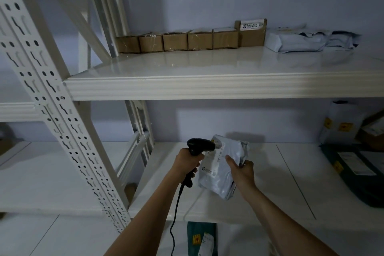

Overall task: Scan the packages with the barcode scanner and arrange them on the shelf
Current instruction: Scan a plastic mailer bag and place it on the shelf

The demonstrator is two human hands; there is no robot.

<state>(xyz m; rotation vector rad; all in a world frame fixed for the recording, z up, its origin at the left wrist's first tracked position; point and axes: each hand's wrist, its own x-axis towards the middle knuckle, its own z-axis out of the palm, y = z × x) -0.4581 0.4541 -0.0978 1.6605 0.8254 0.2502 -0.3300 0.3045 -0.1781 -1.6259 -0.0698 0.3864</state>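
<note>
My left hand (188,163) grips the handle of a black barcode scanner (199,146), whose head points right at a grey plastic mailer package (216,174). My right hand (242,170) holds that package by its right edge, label side facing the scanner, above the lower shelf (280,172). The scanner's cable (174,214) hangs down under my left forearm. On the upper shelf (207,87), a row of several small cardboard boxes (176,41) lines the back, with a taller box (251,33) and two grey mailer bags (297,40) to their right.
A perforated white upright post (52,97) slants across the left. Dark green and white packages (353,164) lie at the lower shelf's right end. Another green package (202,239) sits on the floor below. A neighbouring shelf unit (31,172) stands to the left.
</note>
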